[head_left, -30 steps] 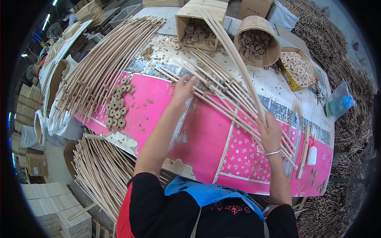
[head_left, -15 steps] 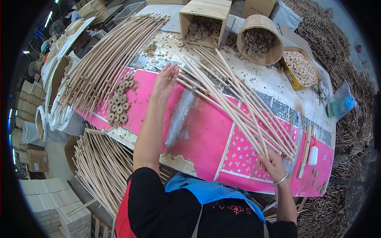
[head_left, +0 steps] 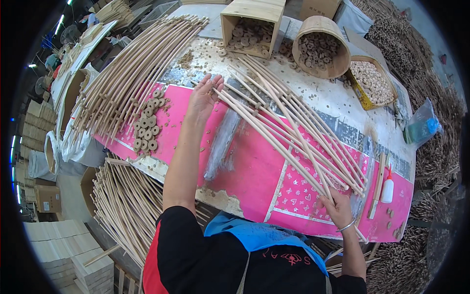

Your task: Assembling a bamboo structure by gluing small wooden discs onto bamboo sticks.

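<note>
My right hand [head_left: 338,209] is closed around pale wooden rods [head_left: 293,161] near their lower right end. Their ends stick out past the hand over the table's front edge. At the far ends of these rods is my left hand [head_left: 203,98], cupped with its fingers stretched upward and the rod tips against the palm side. One rod tip shows just left of the fingers. Beneath and beyond the held rods lies a loose bundle of rods [head_left: 324,131], some with a wooden ring [head_left: 258,105] threaded on.
Wooden rings [head_left: 147,128] cluster left on the pink sheet [head_left: 254,181], beside many ringed rods [head_left: 132,68]. At the back are a wooden box [head_left: 252,6] and bucket [head_left: 320,71] of rings, plus a tray of beads [head_left: 369,81]. A glue bottle [head_left: 387,190] stands right.
The held rods have shifted down and left, so their far ends now meet my left palm. Their near ends now show below my right hand. Both hands have barely moved.
</note>
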`<state>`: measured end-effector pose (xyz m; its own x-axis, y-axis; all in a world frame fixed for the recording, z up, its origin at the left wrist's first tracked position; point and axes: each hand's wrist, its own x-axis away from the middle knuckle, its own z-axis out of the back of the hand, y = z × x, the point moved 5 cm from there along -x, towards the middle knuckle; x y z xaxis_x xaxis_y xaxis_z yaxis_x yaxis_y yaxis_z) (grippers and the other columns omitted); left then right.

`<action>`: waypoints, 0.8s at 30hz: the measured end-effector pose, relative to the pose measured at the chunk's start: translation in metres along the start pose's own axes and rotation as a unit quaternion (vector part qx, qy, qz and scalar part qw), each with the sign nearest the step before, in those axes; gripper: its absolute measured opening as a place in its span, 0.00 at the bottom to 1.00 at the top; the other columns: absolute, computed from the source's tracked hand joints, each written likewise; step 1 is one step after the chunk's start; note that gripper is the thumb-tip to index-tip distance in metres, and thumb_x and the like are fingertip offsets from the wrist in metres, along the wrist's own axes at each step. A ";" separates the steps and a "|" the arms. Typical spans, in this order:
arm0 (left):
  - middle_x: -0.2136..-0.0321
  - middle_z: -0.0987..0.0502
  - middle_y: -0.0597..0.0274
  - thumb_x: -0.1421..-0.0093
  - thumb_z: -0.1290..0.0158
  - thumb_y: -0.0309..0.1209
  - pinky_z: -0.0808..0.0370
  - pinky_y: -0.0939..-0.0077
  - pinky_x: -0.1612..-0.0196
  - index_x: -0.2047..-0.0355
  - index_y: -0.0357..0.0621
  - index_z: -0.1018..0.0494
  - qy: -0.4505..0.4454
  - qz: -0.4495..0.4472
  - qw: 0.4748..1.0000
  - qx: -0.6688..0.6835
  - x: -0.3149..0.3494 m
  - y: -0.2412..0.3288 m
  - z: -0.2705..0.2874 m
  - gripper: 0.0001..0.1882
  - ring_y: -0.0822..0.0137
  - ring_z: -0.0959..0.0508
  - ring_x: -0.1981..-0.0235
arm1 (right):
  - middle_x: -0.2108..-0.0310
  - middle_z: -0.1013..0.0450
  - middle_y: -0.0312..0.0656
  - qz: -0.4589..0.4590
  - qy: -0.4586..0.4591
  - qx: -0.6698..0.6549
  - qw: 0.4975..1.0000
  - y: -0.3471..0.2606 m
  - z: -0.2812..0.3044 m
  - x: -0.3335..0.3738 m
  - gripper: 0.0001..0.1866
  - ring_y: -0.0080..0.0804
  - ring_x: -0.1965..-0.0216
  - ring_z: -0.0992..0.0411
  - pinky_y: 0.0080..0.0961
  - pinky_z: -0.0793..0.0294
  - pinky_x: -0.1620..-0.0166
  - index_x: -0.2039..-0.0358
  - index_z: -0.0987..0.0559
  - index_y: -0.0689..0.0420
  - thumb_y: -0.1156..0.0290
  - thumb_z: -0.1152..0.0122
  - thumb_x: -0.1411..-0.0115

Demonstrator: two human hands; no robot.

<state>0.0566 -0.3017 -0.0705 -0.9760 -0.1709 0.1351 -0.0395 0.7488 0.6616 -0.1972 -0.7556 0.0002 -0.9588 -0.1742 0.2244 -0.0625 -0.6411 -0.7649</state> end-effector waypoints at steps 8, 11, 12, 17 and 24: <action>0.44 0.27 0.37 0.34 0.46 0.22 0.18 0.62 0.46 0.32 0.36 0.51 0.039 -0.015 0.995 -0.085 0.012 -0.002 -0.017 0.35 0.49 0.21 0.47 | 0.79 0.25 0.47 0.034 0.116 0.087 0.989 -0.011 -0.002 -0.005 0.08 0.41 0.79 0.25 0.34 0.31 0.74 0.63 0.20 0.60 0.68 0.35 0.37; 0.43 0.28 0.38 0.35 0.45 0.21 0.18 0.62 0.47 0.32 0.37 0.53 0.044 0.000 0.996 -0.074 0.019 -0.012 -0.026 0.37 0.49 0.21 0.45 | 0.79 0.25 0.47 0.074 0.166 0.124 0.976 -0.016 -0.003 -0.010 0.08 0.38 0.80 0.25 0.32 0.31 0.74 0.61 0.20 0.61 0.70 0.36 0.36; 0.43 0.29 0.38 0.34 0.46 0.20 0.19 0.62 0.45 0.30 0.38 0.58 0.004 0.014 0.995 -0.095 0.024 -0.016 -0.034 0.40 0.50 0.22 0.44 | 0.79 0.24 0.45 0.110 0.185 0.154 0.964 -0.020 -0.003 -0.013 0.08 0.35 0.81 0.25 0.29 0.31 0.75 0.59 0.20 0.62 0.72 0.37 0.36; 0.40 0.31 0.40 0.34 0.48 0.20 0.21 0.63 0.44 0.31 0.37 0.54 -0.069 0.083 0.989 -0.104 0.068 -0.066 -0.095 0.36 0.53 0.24 0.42 | 0.77 0.25 0.50 0.114 0.213 0.139 0.960 -0.053 -0.018 -0.061 0.07 0.46 0.77 0.24 0.38 0.31 0.73 0.60 0.22 0.60 0.70 0.38 0.35; 0.36 0.36 0.45 0.37 0.39 0.31 0.34 0.59 0.36 0.28 0.40 0.52 0.075 -0.223 0.867 -0.439 0.040 -0.037 -0.069 0.43 0.53 0.31 0.38 | 0.78 0.31 0.53 0.143 0.298 0.133 0.934 -0.055 0.006 -0.097 0.10 0.57 0.75 0.30 0.43 0.34 0.72 0.67 0.27 0.60 0.68 0.38 0.35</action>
<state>0.0342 -0.3804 -0.0388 -0.8645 -0.4482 -0.2278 -0.1639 -0.1771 0.9705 -0.0990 -0.7076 0.0242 -0.9149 0.0305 -0.4025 0.2142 -0.8086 -0.5480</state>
